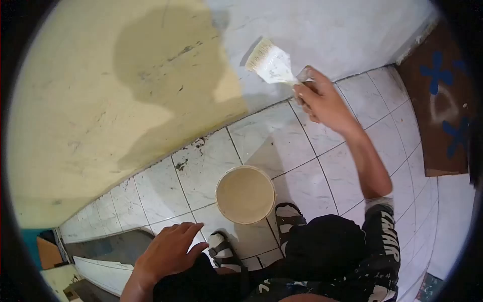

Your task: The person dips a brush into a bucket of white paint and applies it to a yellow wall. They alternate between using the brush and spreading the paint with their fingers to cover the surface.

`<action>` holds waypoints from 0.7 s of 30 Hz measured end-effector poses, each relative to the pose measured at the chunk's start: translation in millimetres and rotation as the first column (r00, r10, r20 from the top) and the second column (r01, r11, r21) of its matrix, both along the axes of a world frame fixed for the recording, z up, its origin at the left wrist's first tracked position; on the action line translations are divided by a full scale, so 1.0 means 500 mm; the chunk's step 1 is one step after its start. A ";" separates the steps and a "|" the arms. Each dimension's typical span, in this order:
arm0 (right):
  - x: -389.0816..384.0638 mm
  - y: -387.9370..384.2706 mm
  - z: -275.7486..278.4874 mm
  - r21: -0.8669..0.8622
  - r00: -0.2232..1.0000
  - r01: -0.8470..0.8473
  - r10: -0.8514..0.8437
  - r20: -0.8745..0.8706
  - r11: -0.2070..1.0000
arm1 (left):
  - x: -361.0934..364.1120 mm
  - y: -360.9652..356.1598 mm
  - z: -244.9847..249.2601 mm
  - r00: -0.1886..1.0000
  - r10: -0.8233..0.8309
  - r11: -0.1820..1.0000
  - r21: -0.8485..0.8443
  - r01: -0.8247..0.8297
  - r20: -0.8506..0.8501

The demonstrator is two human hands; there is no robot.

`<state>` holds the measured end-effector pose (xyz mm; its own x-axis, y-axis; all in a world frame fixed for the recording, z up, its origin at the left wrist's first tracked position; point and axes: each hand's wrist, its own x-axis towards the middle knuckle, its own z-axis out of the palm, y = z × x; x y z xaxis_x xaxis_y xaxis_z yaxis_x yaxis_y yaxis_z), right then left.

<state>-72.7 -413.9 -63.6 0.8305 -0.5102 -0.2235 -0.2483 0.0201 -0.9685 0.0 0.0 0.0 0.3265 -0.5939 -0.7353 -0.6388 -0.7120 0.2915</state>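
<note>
My right hand [322, 98] grips the handle of a wide paintbrush [274, 65], its white-coated base and pale bristles angled up and left. The bristle end is right at the wall, by the edge between the yellow wall area [80, 75] and the white-painted area [342, 35]. Below, a round bucket [274, 195] holds cream-coloured liquid on the tiled floor, between the wall and my sandalled feet. My left hand [173, 249] holds nothing; its fingers are apart, left of the bucket and over my bent leg.
White floor tiles [264, 131] run along the wall, with dark flakes [182, 163] near its base. At the right stands a brown panel [443, 113] with blue shapes. A grey, white-edged object [108, 251] lies at the lower left. My shadow falls on the wall.
</note>
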 end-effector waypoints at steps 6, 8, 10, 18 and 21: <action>-0.006 0.075 0.130 -0.568 0.855 -0.482 0.499 -0.140 0.667 | 0.022 0.011 -0.014 0.962 -0.270 0.928 -0.257 0.268 0.027; 0.005 0.118 0.168 -0.277 0.721 -0.685 0.575 -0.386 0.673 | 0.036 0.024 -0.025 0.956 -0.292 0.931 -0.228 0.284 -0.002; 0.019 0.155 0.163 -0.116 0.663 -0.702 0.585 -0.467 0.703 | 0.053 0.037 -0.034 0.940 -0.340 0.919 -0.209 0.334 0.010; -0.025 0.221 -0.022 0.244 0.598 -0.567 0.598 -0.534 0.786 | 0.107 0.085 -0.048 0.927 -0.374 0.880 -0.299 0.369 0.043; -0.031 0.232 -0.047 0.278 0.579 -0.547 0.596 -0.557 0.790 | 0.124 0.105 -0.061 0.931 -0.364 0.893 -0.285 0.349 -0.001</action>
